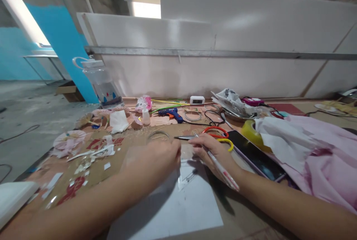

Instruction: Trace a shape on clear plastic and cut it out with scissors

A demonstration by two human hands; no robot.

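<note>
My right hand (213, 152) has its fingers closed around a slim clear pen (223, 173) with a red part near its lower end. To its left, my left hand (164, 154) is blurred, with its fingers bent together over the upper part of a white sheet (173, 210); what they hold, if anything, is hidden. Clear film and a small printed piece (187, 178) lie on the sheet below the hands. Scissors with red and yellow handles (216, 132) lie just beyond my right hand, their blades pointing left.
A blue glue gun (173, 114), a small dropper bottle (145, 116) and a large water jug (102, 84) stand or lie behind. On the right are a phone (255, 155), yellow tape (252, 134) and pink cloth (320, 158). Paper scraps (107, 165) lie left on cardboard.
</note>
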